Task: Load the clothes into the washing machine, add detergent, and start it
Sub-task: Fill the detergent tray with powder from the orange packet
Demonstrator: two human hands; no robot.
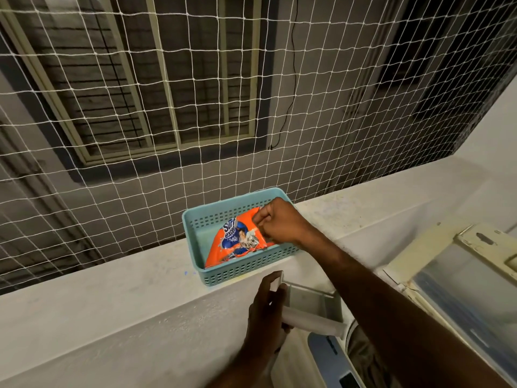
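Now right-hand fingers (pixel 261 217) pinch the detergent packet (pixel 228 243) in the basket (pixel 237 273), left-hand fingers (pixel 272 285) grip the white tray (pixel 310 317)

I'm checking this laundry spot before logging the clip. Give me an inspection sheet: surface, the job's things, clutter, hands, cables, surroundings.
Surface: pale ledge, faintly marked, with a small blue speck.
Job's things: orange detergent packet lies in a teal basket on the ledge; white detergent tray is held below the ledge; washing machine lid is raised at the right.
Clutter: nothing seen.
Hands: right hand pinches the packet's upper edge; left hand grips the tray's end.
Cables: one thin black cable hangs down the far wall, beyond the net.
Surroundings: white net across the opening; barred window on the facing wall.
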